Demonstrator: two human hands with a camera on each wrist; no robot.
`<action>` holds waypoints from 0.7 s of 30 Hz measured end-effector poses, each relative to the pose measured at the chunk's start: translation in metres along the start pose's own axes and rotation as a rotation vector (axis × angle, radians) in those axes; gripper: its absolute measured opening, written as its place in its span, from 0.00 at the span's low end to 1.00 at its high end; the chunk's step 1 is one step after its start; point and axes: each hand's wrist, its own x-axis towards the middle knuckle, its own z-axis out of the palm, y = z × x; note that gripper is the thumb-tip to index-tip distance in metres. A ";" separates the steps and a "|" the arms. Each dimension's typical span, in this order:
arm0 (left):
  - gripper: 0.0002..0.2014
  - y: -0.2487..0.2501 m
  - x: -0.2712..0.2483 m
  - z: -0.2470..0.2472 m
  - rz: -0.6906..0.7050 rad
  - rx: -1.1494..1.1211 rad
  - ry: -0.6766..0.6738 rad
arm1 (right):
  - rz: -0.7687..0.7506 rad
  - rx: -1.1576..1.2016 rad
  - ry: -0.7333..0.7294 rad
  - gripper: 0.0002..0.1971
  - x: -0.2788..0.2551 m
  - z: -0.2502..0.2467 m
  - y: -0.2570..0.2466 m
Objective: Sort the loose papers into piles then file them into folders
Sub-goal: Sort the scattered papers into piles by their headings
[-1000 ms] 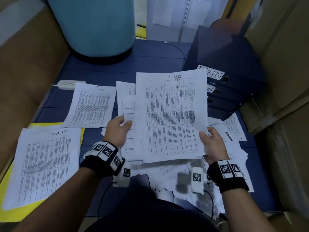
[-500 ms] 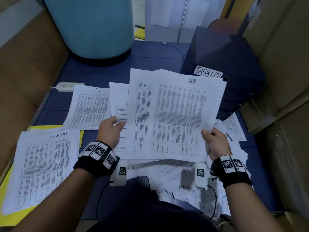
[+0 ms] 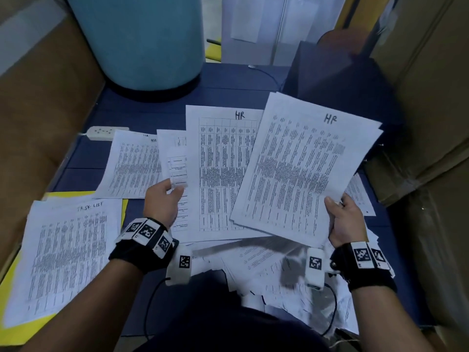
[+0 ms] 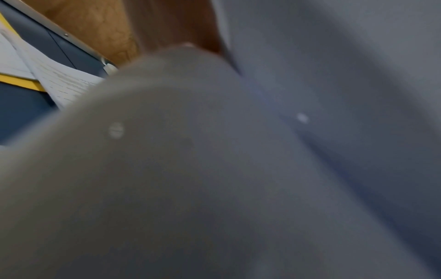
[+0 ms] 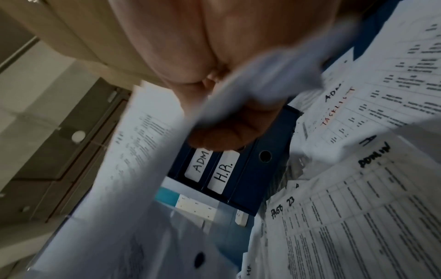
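My right hand [image 3: 337, 212] pinches the lower right corner of a few printed sheets headed HR [image 3: 299, 168], lifted and tilted to the right. My left hand [image 3: 167, 196] grips a fan of other sheets, the front one [image 3: 223, 174] also headed HR. An HR pile [image 3: 134, 163] lies flat at the back left. A TASK LIST pile [image 3: 66, 255] rests on a yellow folder [image 3: 15, 334]. Loose papers [image 3: 266, 262] are heaped under my hands. In the right wrist view, blue binders labelled ADMIN and H.R. [image 5: 224, 169] stand beyond my thumb [image 5: 229, 136]. Blurred paper fills the left wrist view.
A teal drum [image 3: 142, 39] stands at the back of the blue surface [image 3: 228, 80]. A white power strip [image 3: 106, 132] lies at the back left. Cardboard boxes [image 3: 431, 123] wall the right side, brown board [image 3: 38, 97] the left. Dark binders [image 3: 342, 80] stack at the back right.
My right hand has drawn the top HR sheets off to the right and tilted them, uncovering another HR sheet in the left hand's bundle. The left hand has stayed about where it was.
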 end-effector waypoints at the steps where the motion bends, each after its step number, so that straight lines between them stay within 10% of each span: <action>1: 0.11 0.000 0.000 0.001 0.003 0.004 0.000 | -0.013 -0.022 0.002 0.10 0.000 0.001 0.000; 16: 0.11 -0.001 -0.009 0.019 -0.056 -0.137 -0.054 | -0.019 -0.356 -0.027 0.09 -0.007 0.045 0.013; 21: 0.37 -0.006 -0.009 0.023 -0.012 0.138 -0.074 | -0.020 -0.350 -0.076 0.11 -0.014 0.049 0.012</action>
